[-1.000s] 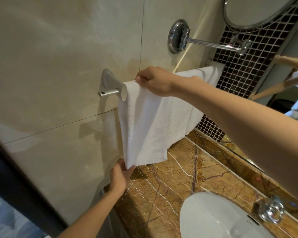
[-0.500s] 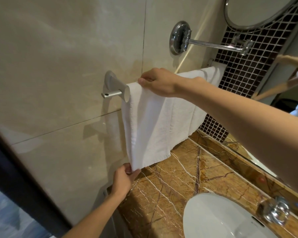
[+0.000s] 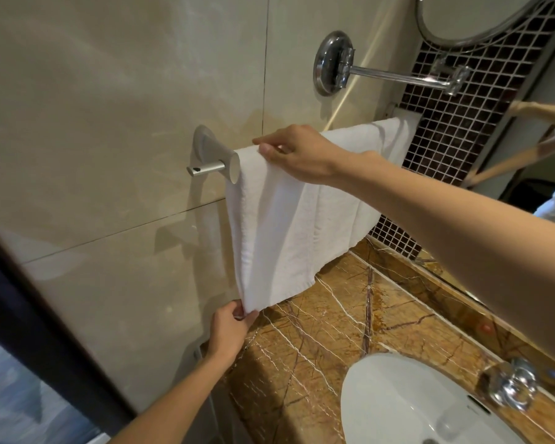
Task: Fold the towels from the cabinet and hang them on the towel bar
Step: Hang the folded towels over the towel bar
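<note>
A white towel [image 3: 289, 219] hangs folded over the towel bar, whose silver left bracket [image 3: 210, 158] sticks out from the beige wall. The bar itself is hidden under the cloth. My right hand [image 3: 297, 152] lies on top of the towel at the bar's left end, fingers curled over the fold and pinching the cloth. My left hand [image 3: 229, 330] is below, pinching the towel's lower left corner and holding it down. The towel's far end reaches the bar's right bracket [image 3: 406, 115].
A brown marble counter [image 3: 318, 347] runs under the towel, with a white basin [image 3: 407, 405] and a chrome tap [image 3: 510, 386] at lower right. A chrome swing arm [image 3: 394, 76] carries a round mirror [image 3: 474, 17] above the bar. A dark door frame [image 3: 29, 315] stands at left.
The view shifted slightly. My left hand has closed its pinch on the towel's lower corner, and the towel hangs a little straighter. My right hand stays on top of the bar.
</note>
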Motion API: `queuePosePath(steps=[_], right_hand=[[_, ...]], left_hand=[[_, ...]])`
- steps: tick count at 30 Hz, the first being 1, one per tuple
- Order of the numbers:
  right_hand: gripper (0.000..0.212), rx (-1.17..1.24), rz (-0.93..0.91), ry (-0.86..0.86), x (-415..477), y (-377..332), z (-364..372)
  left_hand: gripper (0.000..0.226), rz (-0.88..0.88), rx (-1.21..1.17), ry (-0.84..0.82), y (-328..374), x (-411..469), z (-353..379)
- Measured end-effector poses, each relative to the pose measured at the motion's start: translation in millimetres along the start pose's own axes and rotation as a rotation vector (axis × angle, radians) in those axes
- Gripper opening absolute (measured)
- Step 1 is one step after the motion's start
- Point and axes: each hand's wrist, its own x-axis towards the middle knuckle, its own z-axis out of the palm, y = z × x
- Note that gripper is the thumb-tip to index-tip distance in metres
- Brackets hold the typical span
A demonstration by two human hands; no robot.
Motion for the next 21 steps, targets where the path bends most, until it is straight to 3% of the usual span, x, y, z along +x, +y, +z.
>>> queuePosePath(steps=[12,21], right_hand=[[0.035,-0.034,-0.055,0.122,-7.6,3.3,9.2],[0.037,-0.054,-0.050,0.121,-10.8,1.5,8.1]], left_hand=[[0.023,0.014,0.016,0.006,-0.7,5.7,7.0],[0.006,-0.009,0.102,0.055,-9.3,19.9,7.0]])
